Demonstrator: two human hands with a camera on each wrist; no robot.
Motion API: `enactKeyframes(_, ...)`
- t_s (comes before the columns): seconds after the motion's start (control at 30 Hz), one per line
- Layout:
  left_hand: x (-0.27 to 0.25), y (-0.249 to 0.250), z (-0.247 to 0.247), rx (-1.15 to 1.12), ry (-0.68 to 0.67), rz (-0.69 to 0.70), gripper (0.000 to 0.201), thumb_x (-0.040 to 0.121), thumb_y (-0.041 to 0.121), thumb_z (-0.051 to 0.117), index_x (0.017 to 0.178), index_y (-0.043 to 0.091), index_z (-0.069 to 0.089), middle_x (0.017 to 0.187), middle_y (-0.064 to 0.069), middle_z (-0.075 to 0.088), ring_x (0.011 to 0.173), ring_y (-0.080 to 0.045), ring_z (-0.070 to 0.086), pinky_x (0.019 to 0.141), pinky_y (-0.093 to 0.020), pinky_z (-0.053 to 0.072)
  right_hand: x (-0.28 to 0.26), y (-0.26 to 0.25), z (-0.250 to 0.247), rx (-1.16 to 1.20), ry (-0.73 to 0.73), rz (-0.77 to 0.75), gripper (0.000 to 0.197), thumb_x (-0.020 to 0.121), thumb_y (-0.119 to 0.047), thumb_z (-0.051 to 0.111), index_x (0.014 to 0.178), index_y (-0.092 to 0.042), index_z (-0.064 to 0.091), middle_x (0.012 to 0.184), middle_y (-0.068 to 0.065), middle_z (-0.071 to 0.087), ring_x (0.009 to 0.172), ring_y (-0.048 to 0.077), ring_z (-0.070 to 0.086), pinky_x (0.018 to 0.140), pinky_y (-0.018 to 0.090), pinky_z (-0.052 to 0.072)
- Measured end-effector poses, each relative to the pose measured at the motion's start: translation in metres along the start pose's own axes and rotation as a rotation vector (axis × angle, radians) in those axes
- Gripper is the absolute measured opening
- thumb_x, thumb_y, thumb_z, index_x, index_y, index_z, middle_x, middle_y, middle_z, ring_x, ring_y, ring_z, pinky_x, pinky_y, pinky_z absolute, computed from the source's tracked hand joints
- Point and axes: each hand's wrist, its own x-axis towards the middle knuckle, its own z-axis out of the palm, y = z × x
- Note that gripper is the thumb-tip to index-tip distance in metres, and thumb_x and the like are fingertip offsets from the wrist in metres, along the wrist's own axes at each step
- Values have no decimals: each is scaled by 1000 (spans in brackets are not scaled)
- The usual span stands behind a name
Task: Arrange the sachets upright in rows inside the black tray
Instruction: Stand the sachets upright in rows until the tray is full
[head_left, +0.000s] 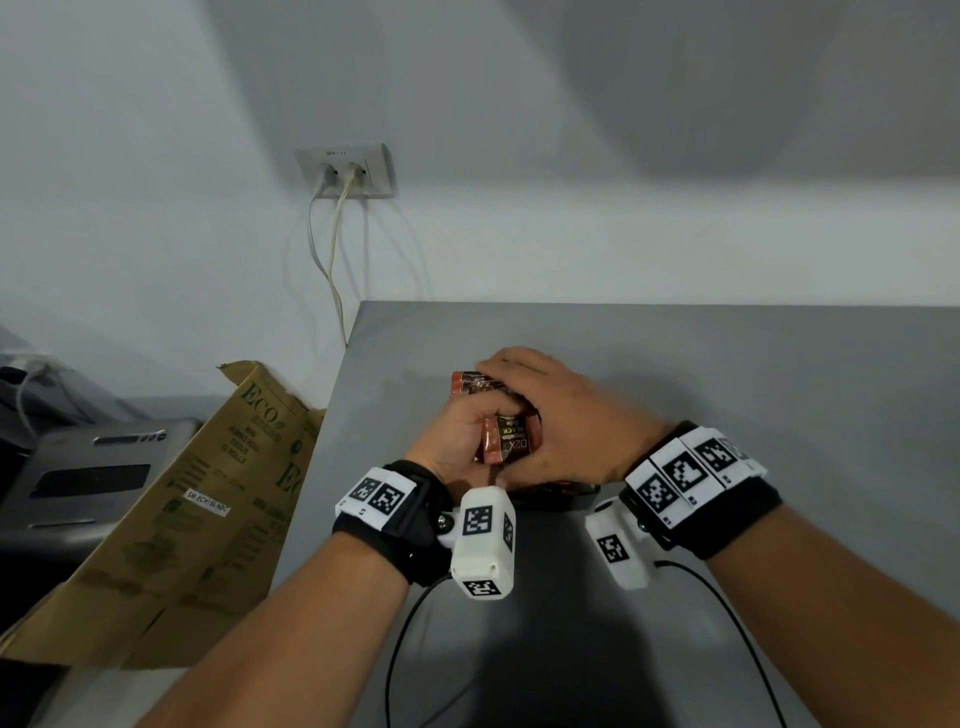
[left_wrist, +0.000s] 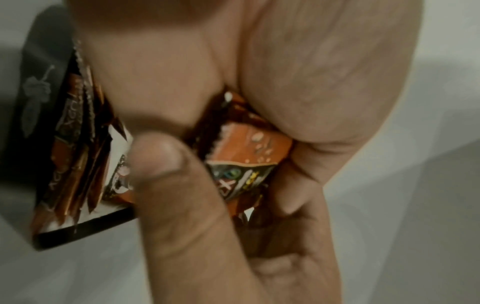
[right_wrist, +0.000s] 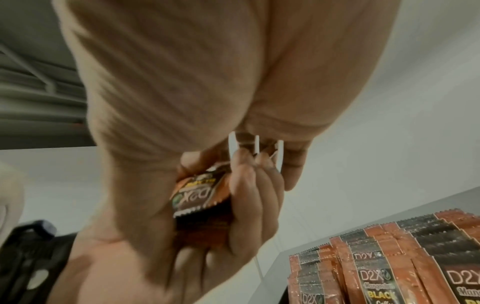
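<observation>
A bundle of orange-and-black sachets (head_left: 506, 439) is held above the grey table between both hands. My left hand (head_left: 457, 441) grips its near end, with the thumb (left_wrist: 168, 185) pressed on the sachets (left_wrist: 246, 160). My right hand (head_left: 550, 410) curls over the far end from above. The left hand's fingers (right_wrist: 257, 197) wrap the bundle (right_wrist: 200, 197) under the right palm. The black tray (left_wrist: 85, 230) is mostly hidden under the hands; only a dark sliver (head_left: 566, 488) shows. Several sachets (right_wrist: 384, 259) stand upright in rows in it.
The grey table (head_left: 727, 389) ends at a left edge close to the hands. A brown cardboard box (head_left: 208, 493) leans beside it, with a grey appliance (head_left: 93, 467) behind. A wall socket with cables (head_left: 345, 171) is behind. Black cables (head_left: 405, 649) trail over the table's near part.
</observation>
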Motion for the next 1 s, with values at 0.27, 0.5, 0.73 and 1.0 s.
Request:
enactKeyframes(0.27,0,-3,0,-60,11,22,23,74,6,53,91,0,66,80,-17,68,69,-26,69,62,-32,59,-2,1,0,-11,-20,54,106,70,-42,84,156,-24,26,155,-10,34,140,7,36,118,30,30)
enactKeyframes(0.5,3,2,-4,-45,27,186,51,90,-18,49,134,7,52,103,-24,66,73,-28,73,52,-33,58,-6,13,4,466,244,312,78,70,-33,89,138,-28,51,117,-6,66,97,5,67,87,28,56)
enactKeyframes(0.73,3,2,-8,17,68,223,35,90,-14,51,107,15,59,107,-26,59,66,-26,65,47,-30,50,-3,16,3,626,407,396,17,71,3,76,79,-12,72,80,10,75,71,22,70,70,39,59)
enactKeyframes(1.0,1,0,-1,191,45,295,46,81,-25,57,119,0,55,92,-21,66,76,-29,68,53,-32,53,4,12,-5,777,475,411,36,82,-4,75,113,-20,65,92,7,76,82,29,75,80,51,61)
